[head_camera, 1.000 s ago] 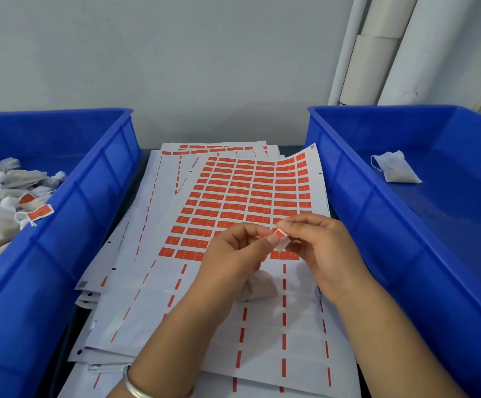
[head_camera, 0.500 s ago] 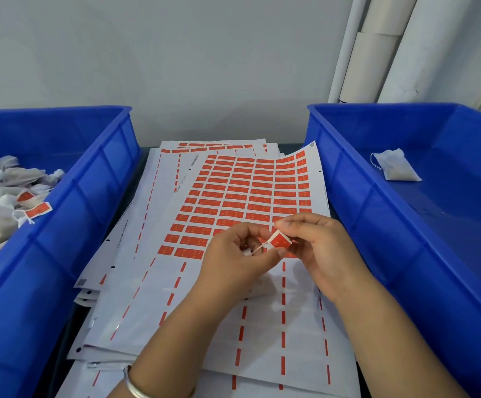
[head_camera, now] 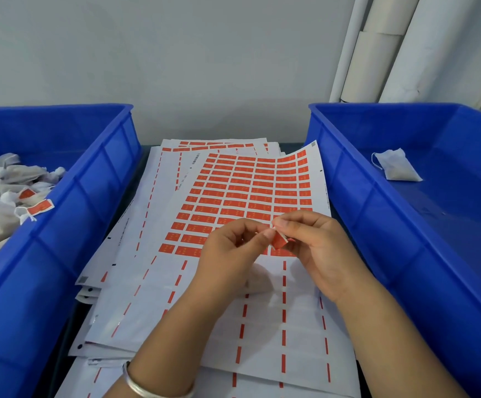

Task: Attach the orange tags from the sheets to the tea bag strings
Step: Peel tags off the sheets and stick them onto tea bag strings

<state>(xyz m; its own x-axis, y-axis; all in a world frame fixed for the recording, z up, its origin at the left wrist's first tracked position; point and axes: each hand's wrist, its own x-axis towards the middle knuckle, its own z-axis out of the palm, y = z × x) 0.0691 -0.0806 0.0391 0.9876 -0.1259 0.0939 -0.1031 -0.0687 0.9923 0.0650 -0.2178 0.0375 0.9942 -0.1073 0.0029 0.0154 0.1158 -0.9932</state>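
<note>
Orange tag [head_camera: 279,242] sits pinched between the fingertips of both hands, held just above the top sheet [head_camera: 250,193] at the centre of the view; the left hand [head_camera: 230,254] grips it with thumb and forefinger from nine o'clock, the right hand [head_camera: 308,242] pinches it from three o'clock, so the two hands meet on the one small piece. The tea bag string is too fine to make out between the fingers; I cannot tell whether it already lies inside the tag, though a pale bit of bag seems to hang below the left palm. The step, I judge, is folding the sticky tag shut over the string; to do it well, keep the string along the fold line, bring the two halves edge to edge, then press firmly from the fold outward so no corner lifts. The stack of sheets lies on the bench between two blue bins; the left bin [head_camera: 101,179] at nine o'clock holds a heap of tagged bags [head_camera: 9,193]; the right bin [head_camera: 348,173] at two o'clock holds a single untagged tea bag [head_camera: 397,165].
</note>
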